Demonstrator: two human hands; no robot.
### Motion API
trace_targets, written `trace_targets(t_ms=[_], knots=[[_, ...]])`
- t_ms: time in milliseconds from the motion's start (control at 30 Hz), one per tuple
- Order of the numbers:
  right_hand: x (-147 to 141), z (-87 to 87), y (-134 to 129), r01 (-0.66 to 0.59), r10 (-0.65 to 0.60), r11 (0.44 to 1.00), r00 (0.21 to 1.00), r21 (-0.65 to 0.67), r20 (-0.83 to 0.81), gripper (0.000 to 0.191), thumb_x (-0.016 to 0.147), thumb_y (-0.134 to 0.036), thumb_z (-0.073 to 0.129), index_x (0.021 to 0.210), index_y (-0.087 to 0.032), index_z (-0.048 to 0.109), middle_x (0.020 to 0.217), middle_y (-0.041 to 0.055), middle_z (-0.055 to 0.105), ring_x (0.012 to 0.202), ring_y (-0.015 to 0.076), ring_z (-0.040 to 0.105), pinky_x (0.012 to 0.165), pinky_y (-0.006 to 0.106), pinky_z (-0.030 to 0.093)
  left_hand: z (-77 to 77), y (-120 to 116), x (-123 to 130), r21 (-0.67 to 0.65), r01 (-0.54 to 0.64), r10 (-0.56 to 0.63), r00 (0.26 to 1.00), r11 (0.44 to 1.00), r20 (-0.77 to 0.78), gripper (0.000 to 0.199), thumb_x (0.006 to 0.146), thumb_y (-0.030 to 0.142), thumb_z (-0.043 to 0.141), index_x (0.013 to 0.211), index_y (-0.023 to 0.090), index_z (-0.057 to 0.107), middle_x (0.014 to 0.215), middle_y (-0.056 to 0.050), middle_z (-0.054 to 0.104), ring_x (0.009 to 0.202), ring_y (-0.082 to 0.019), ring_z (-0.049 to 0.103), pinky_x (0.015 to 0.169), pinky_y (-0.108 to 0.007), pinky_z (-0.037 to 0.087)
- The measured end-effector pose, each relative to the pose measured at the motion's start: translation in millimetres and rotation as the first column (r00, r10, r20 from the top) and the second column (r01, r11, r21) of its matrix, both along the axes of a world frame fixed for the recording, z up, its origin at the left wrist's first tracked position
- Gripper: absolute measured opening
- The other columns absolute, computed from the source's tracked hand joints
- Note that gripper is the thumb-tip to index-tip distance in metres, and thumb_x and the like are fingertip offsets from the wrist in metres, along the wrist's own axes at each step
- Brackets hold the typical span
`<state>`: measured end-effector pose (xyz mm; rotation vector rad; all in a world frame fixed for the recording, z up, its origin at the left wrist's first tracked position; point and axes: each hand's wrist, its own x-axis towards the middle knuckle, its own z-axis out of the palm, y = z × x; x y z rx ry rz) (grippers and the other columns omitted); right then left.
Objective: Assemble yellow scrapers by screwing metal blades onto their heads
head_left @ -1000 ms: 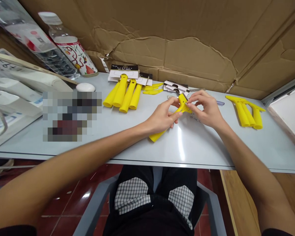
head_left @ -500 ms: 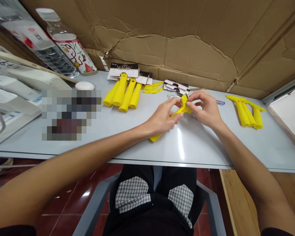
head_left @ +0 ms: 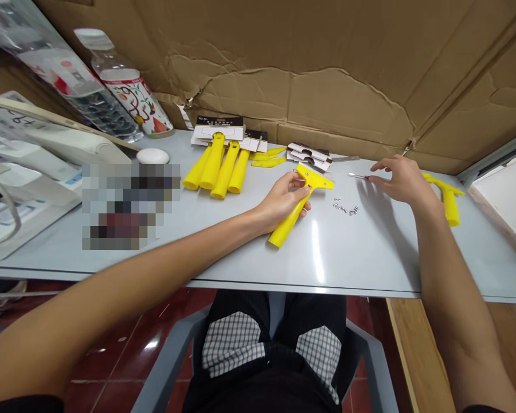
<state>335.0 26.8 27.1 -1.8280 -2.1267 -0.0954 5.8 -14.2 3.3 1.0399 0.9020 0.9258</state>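
My left hand [head_left: 286, 198] is closed round the handle of a yellow plastic scraper [head_left: 289, 221]. Its wide T-shaped head points away from me, with small screws or holes in its face. Over to the right, my right hand [head_left: 398, 178] is at a small screwdriver [head_left: 358, 175], thumb and forefinger apart. The shaft and a red part of that screwdriver show; the rest is hidden behind the fingers. Several small silver screws [head_left: 344, 207] lie loose on the table between my hands.
Yellow handles [head_left: 218, 166] with black-and-white cards lie at the back, beside yellow strips [head_left: 269, 158] and folded cards [head_left: 309, 155]. A metal blade [head_left: 346, 159] lies nearby. More yellow scrapers [head_left: 450, 201] are partly behind my right hand. Bottles [head_left: 133, 94] stand back left, near a white oval object [head_left: 153, 156].
My right hand has left the scraper head and moved right to the screwdriver. My left hand keeps the scraper, its head now turned face up. The loose screws have come into plain view.
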Motion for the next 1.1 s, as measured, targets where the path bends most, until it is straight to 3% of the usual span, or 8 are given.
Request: trace_targets(t_ms=[100,200,300,400,500,633,800,1100], knots=[[21.9,-16.0,14.6,0.022,-0.019,0.998,0.999,-0.065,0.043,0.031,0.093,-0.029,0.072,0.121,-0.020,0.083,0.117,0.0210,0.074,0.102,0.0330,0.067,0.093,0.050,0.051,-0.6,-0.8,-0.1,0.002,-0.008,0.008,1.000,1.000,-0.010,0.013,0.101,0.011,0.061,0.110,0.020,0.056,0.133,-0.013,0.062,0.063,-0.007,0.064,0.050,-0.025,0.049],[25.9,-26.1,21.7,0.006,0.001,0.994,0.998,-0.108,0.058,0.029,0.094,-0.032,0.068,0.116,-0.023,0.084,0.113,0.0160,0.076,0.103,0.0333,0.070,0.094,0.049,0.054,-0.6,-5.3,0.3,0.003,-0.009,0.009,1.000,1.000,-0.026,0.013,0.102,0.012,0.062,0.110,0.019,0.056,0.137,-0.015,0.061,0.065,-0.009,0.067,0.052,-0.026,0.052],[25.6,-26.9,23.3,0.019,-0.014,0.991,0.999,-0.134,0.041,0.026,0.094,-0.031,0.064,0.109,-0.023,0.084,0.109,0.0125,0.079,0.103,0.0330,0.072,0.095,0.049,0.056,1.5,-11.8,1.8,-0.029,-0.001,0.000,0.999,1.000,-0.035,0.013,0.102,0.012,0.061,0.113,0.019,0.056,0.146,-0.018,0.059,0.067,-0.011,0.071,0.055,-0.028,0.056],[21.7,-21.4,20.7,0.000,-0.001,0.997,1.000,-0.081,-0.006,0.027,0.096,-0.030,0.061,0.111,-0.022,0.082,0.107,0.0128,0.079,0.100,0.0328,0.073,0.096,0.050,0.056,3.8,-16.5,4.0,-0.053,-0.002,0.001,1.000,0.999,-0.022,0.015,0.103,0.011,0.061,0.114,0.019,0.056,0.154,-0.020,0.055,0.068,-0.011,0.074,0.059,-0.031,0.060],[5.2,-11.2,11.7,-0.076,0.078,0.996,0.996,0.036,-0.043,0.027,0.099,-0.033,0.059,0.114,-0.024,0.080,0.109,0.0136,0.076,0.099,0.0322,0.071,0.096,0.051,0.057,4.5,-18.1,5.3,-0.050,-0.010,0.009,1.000,0.999,-0.007,0.015,0.104,0.011,0.060,0.115,0.019,0.055,0.155,-0.020,0.055,0.069,-0.011,0.074,0.060,-0.030,0.061],[-37.7,4.3,-12.0,-0.217,0.234,0.967,0.964,0.133,-0.127,0.025,0.102,-0.034,0.058,0.115,-0.029,0.079,0.112,0.0116,0.072,0.102,0.0315,0.070,0.094,0.052,0.058,3.8,-18.1,5.5,-0.036,-0.014,0.013,1.000,0.999,-0.018,0.013,0.104,0.012,0.060,0.114,0.019,0.055,0.155,-0.021,0.055,0.068,-0.010,0.073,0.059,-0.029,0.060],[-81.4,9.5,-36.1,-0.357,0.387,0.918,0.902,0.173,-0.192,0.022,0.103,-0.030,0.060,0.113,-0.032,0.080,0.114,0.0100,0.069,0.101,0.0299,0.070,0.088,0.050,0.061,2.4,-18.9,5.0,0.025,-0.016,0.017,0.998,1.000,-0.057,0.014,0.103,0.010,0.060,0.114,0.018,0.055,0.150,-0.019,0.057,0.062,-0.008,0.070,0.054,-0.028,0.057],[-87.0,4.6,-37.7,-0.371,0.408,0.907,0.891,0.200,-0.197,0.020,0.103,-0.028,0.061,0.109,-0.032,0.080,0.112,0.0099,0.070,0.101,0.0300,0.069,0.088,0.049,0.059,-2.5,-19.2,3.4,0.067,-0.017,0.021,0.998,0.998,-0.059,0.017,0.102,0.011,0.061,0.115,0.020,0.055,0.145,-0.016,0.060,0.061,-0.005,0.063,0.049,-0.025,0.052]])
